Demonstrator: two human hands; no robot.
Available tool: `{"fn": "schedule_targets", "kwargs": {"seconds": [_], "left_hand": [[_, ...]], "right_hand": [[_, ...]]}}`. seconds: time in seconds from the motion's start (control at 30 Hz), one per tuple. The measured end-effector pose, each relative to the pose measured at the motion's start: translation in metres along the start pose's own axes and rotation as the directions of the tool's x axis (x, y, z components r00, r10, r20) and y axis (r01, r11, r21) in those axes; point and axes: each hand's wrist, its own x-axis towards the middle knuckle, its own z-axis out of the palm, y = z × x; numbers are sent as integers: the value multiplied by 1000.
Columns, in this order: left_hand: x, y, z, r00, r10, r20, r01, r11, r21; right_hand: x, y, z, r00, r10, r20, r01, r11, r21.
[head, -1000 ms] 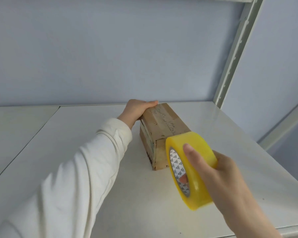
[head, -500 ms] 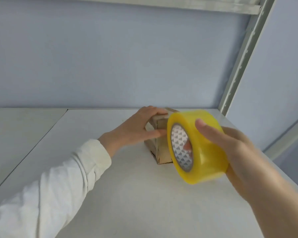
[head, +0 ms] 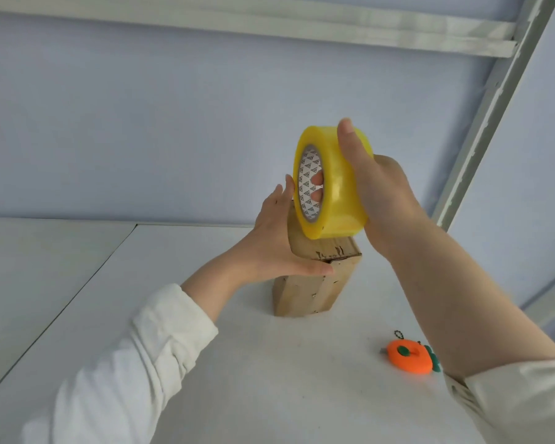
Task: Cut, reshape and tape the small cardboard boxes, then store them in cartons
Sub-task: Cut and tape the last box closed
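A small brown cardboard box (head: 311, 290) stands tilted on one end on the white shelf, its upper part leaning away from me. My left hand (head: 274, 241) holds it from the left, thumb across the near face and fingers up along its left side. Above the box, my right hand (head: 382, 190) grips a wide yellow roll of tape (head: 329, 184), thumb over the outer rim and fingers through the core. The roll's lower edge is at the box's upper face, hiding its far end.
An orange fruit-shaped cutter (head: 409, 357) with a small chain lies on the white shelf (head: 269, 379) to the right of the box, under my right forearm. A metal upright (head: 481, 123) rises at the right and a shelf beam (head: 269, 24) runs overhead.
The box has gone from lying flat to standing tilted on end, turned up by my left hand. My right hand has lifted the tape roll higher, over the box. The view has tipped, showing the orange cutter.
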Motion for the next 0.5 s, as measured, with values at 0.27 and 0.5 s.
{"fn": "schedule_targets", "kwargs": {"seconds": [0.27,0.5], "left_hand": [[16,0,4,997,0,-77,11,991,134],[28,-5,0,991,-98,-89,104,992,74]], "right_hand": [[20,24,4,999,-27,39,25,998,50],[29,43,9,995,-98,6,98,991,-90]]}}
